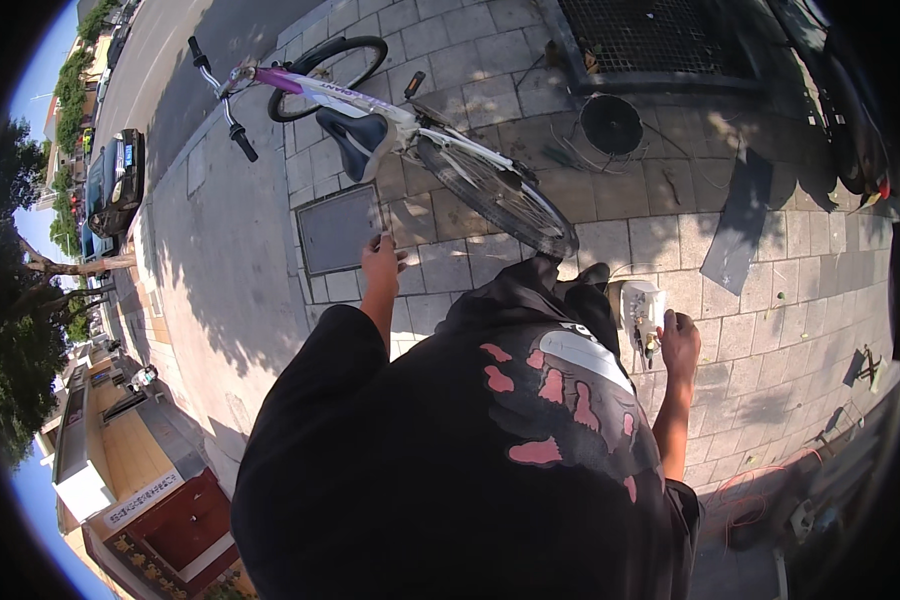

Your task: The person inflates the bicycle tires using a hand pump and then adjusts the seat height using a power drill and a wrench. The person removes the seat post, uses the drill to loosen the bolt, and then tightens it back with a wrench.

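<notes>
My left hand [382, 262] hangs in front of my body over the paving, its fingers loosely bent and apart with nothing seen in them. A white and purple bicycle [460, 150] stands ahead of it, with a dark saddle [355, 140] and its rear wheel [500, 195] pointing toward me. On the right, my right hand [680, 342] hangs with its fingers loosely curled; no held thing shows. In the picture it overlaps the edge of a white open container [644, 302] with small dark tool-like things, apparently down on the ground. Touch cannot be told.
A grey metal cover [339, 230] is set in the paving left of the bicycle. Farther right are a round dark bucket [611, 125], a metal grate [650, 35] and a flat grey sheet [738, 225]. An orange cord [755, 492] lies lower right. Parked cars [115, 185] line the road.
</notes>
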Available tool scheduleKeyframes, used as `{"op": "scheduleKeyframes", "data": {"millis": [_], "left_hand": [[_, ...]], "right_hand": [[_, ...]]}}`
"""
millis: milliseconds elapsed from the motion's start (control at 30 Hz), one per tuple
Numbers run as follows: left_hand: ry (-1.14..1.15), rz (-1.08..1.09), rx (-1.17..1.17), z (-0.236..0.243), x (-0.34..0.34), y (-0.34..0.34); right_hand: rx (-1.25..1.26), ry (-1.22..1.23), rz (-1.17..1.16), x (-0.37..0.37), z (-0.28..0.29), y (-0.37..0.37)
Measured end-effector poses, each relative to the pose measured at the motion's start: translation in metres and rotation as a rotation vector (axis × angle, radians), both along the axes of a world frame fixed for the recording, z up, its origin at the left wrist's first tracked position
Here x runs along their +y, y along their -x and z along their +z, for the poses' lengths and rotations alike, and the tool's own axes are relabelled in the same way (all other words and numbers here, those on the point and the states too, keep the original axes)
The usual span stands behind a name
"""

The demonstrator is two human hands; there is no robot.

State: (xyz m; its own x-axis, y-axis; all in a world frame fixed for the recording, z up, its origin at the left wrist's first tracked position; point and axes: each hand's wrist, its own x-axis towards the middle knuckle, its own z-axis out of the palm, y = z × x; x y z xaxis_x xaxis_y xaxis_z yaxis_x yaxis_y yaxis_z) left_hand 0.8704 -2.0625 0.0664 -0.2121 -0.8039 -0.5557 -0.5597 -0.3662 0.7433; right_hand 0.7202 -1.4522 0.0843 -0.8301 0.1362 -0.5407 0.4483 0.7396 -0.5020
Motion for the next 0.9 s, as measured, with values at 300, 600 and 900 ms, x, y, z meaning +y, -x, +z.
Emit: {"op": "scheduleKeyframes", "data": {"millis": [300,600,900], "left_hand": [[-0.084,-0.266,-0.352,-0.032,0.108,-0.161],[-0.130,-0.068,-0.304,-0.003,0.169,-0.096],[-0.232,0.025,-0.395,-0.022,0.198,-0.075]], "right_hand": [[1.079,0.834,0.970,-0.201,0.343,0.110],[1.013,1.045,1.112,-0.272,0.388,0.093],[0.860,1.019,1.213,-0.306,0.378,0.126]]}}
